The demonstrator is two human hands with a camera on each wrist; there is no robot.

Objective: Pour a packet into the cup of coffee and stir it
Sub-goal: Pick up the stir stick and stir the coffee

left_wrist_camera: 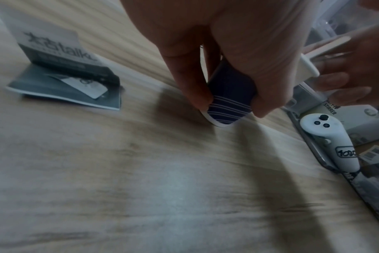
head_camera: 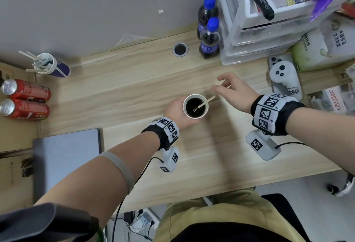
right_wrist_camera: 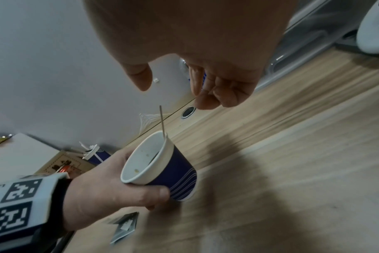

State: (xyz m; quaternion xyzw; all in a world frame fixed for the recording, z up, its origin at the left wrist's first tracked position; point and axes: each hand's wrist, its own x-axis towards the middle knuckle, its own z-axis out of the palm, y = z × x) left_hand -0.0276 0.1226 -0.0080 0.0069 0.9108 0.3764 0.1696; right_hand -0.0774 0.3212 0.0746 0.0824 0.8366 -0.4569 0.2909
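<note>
A dark blue paper cup (head_camera: pixel 195 106) of black coffee stands on the wooden desk (head_camera: pixel 134 92). My left hand (head_camera: pixel 175 111) grips its side; its fingers (left_wrist_camera: pixel 184 71) wrap the striped cup wall (left_wrist_camera: pixel 229 101). A wooden stirrer (head_camera: pixel 208 100) leans in the coffee, its top end over the right rim. My right hand (head_camera: pixel 230 88) hovers just right of the cup. In the right wrist view the stirrer (right_wrist_camera: pixel 162 119) stands free, with the loosely curled fingers (right_wrist_camera: pixel 206 99) above it and apart from it. A torn, empty grey packet (left_wrist_camera: pixel 65 82) (right_wrist_camera: pixel 125 226) lies on the desk near the cup.
Two cola bottles (head_camera: pixel 209 38) and a white drawer unit (head_camera: pixel 259 30) stand at the back right. A white controller (head_camera: pixel 284 80) lies to the right. Two red cans (head_camera: pixel 25 99), a cup of stirrers (head_camera: pixel 51 65) and a grey laptop (head_camera: pixel 67 157) are on the left.
</note>
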